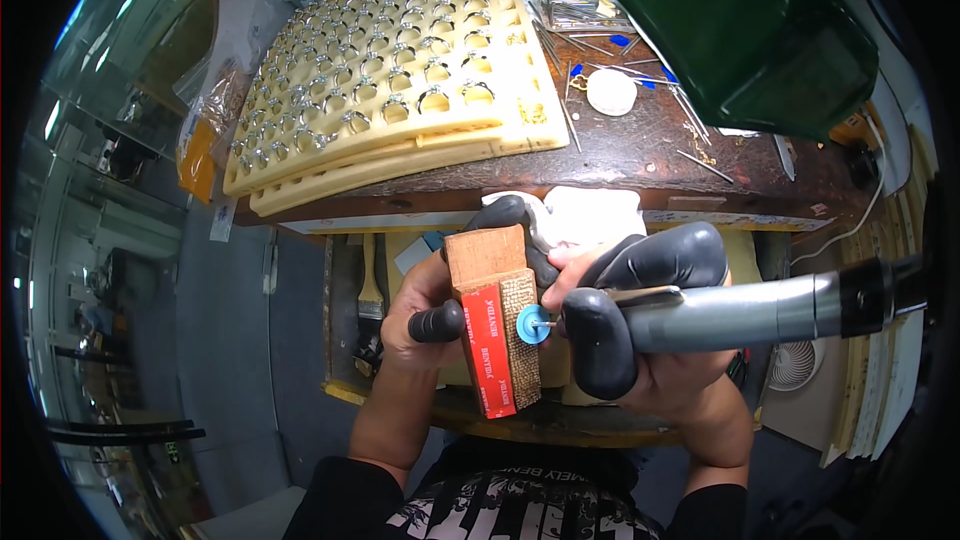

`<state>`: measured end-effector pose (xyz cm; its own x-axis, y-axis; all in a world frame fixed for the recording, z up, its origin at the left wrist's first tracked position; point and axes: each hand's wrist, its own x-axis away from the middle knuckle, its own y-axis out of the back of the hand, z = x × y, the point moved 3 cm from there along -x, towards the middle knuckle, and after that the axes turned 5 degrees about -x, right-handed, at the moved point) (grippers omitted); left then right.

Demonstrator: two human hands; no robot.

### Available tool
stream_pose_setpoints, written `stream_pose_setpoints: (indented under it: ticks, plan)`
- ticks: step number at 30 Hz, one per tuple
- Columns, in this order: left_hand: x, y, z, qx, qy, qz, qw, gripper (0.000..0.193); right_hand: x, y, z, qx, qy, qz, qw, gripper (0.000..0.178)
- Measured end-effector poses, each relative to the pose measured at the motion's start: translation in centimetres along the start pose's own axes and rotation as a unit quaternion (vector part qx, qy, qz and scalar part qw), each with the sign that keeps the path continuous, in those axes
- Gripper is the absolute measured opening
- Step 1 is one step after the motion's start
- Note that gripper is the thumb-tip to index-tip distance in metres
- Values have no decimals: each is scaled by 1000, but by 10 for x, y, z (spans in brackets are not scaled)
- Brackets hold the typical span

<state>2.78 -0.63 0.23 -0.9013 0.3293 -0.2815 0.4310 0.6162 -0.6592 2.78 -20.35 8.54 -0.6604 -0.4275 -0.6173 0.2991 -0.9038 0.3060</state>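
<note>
My left hand (pixel 425 290) is closed around a brown rectangular block (pixel 485 255) with a red printed label and a rough, gridded side. Black finger covers sit on some fingertips of both hands. In my right hand (pixel 672 380) lies a silver rotary handpiece (pixel 730 317), pointing left. A small light-blue disc (pixel 532 324) on its thin shank is up against the block's rough side; whether it is spinning, I cannot tell. Just beyond the hands is a bunched white cloth (pixel 595 217).
Stacked cream trays (pixel 548 130) hold many rings on the dark wooden bench (pixel 640 165). Thin tool bits (pixel 705 168) and a round white container (pixel 611 92) lie right of them. A dark green hood (pixel 740 30) overhangs the bench's right side. A brush (pixel 370 280) hangs in the recess below.
</note>
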Motion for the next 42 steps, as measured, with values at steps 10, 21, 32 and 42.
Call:
stream_pose_setpoints:
  ticks: [10,21,32,42]
  plan:
    - [-1,-1,-1,-18,8,-3,1000,71,2,-1,1,-13,-66,-12,998,22]
    - [0,0,-1,-34,-3,-3,999,74,2,-3,0,0,0,-10,1000,21]
    - [1,1,0,-45,10,-17,999,82,0,-1,1,-14,21,-33,999,16]
    - [-1,-3,0,-18,8,-3,1000,82,0,-2,1,14,15,-29,999,14]
